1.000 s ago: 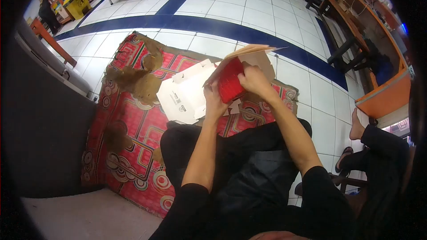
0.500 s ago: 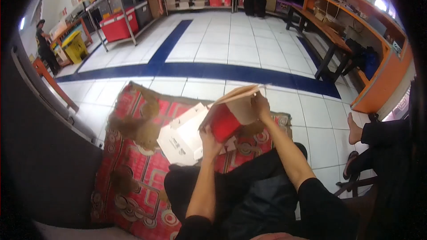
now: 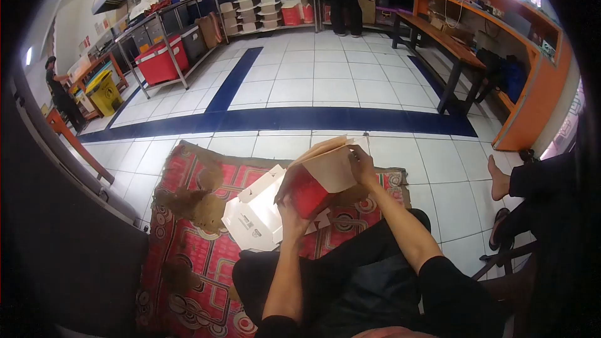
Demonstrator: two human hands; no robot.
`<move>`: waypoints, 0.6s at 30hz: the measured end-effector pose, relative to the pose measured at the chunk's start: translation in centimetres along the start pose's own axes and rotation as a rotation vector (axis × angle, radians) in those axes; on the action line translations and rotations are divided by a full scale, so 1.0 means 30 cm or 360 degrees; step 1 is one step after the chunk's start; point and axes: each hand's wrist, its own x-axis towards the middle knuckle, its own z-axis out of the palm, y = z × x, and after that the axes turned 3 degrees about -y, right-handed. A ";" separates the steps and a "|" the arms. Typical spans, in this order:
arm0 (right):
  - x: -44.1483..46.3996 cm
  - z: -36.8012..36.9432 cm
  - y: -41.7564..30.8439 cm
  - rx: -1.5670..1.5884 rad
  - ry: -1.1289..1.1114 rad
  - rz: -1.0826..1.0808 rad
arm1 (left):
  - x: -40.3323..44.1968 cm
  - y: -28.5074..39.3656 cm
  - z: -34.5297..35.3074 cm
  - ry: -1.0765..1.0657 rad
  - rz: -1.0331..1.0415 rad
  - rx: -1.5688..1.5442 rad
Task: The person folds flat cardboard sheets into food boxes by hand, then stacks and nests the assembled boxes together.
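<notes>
A partly folded cardboard box [image 3: 307, 191], with a red panel and plain brown flaps, is held above my lap between both hands. My left hand [image 3: 292, 220] grips its lower left edge, fingers partly hidden behind the card. At the upper right, my right hand [image 3: 361, 168] is closed on a brown flap. Below and to the left, a white cardboard box [image 3: 250, 218] with dark print lies unfolded on the red patterned mat [image 3: 188, 263], partly covered by the held one.
White floor tiles with blue bands surround the mat. A wooden bench [image 3: 447, 44] and orange counter [image 3: 532, 100] stand at right, near another person's bare foot [image 3: 498, 178]. Other people stand at the back and far left. A dark cabinet [image 3: 69, 213] is close on my left.
The view has tilted up slightly, so the scene sits lower. Both hands keep hold of the red and brown box, with little change in its shape.
</notes>
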 end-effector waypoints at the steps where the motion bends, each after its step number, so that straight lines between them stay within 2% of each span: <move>1: 0.008 0.022 0.051 0.0000 0.0001 -0.0009 | 0.013 0.003 -0.004 0.0009 0.0003 0.0000; 3: -0.012 0.043 0.109 0.0050 0.0026 -0.0160 | 0.014 0.015 0.000 0.0003 0.0019 0.0002; 7: -0.011 0.031 0.125 -0.0007 -0.0061 0.0008 | 0.014 0.036 -0.007 -0.0015 -0.0018 -0.0028; 10: -0.005 0.056 0.171 0.0169 0.0061 -0.0162 | 0.018 0.047 -0.019 -0.0010 -0.0026 -0.0006; 12: 0.001 0.062 0.226 0.0051 -0.0152 -0.0120 | 0.019 0.050 -0.016 -0.0010 -0.0013 -0.0086; 13: 0.003 0.082 0.256 0.0053 -0.0152 -0.0114 | 0.019 0.053 -0.014 -0.0015 -0.0014 -0.0085; 15: 0.008 0.121 0.287 -0.0307 0.0170 -0.0271 | 0.026 0.049 -0.015 -0.0064 0.0029 0.0057; 16: 0.007 0.123 0.296 -0.0299 0.0170 -0.0273 | 0.027 0.042 -0.016 -0.0062 0.0031 0.0064; 18: -0.002 0.113 0.312 0.0110 -0.0019 -0.0370 | 0.025 0.033 -0.016 -0.0058 0.0018 0.0001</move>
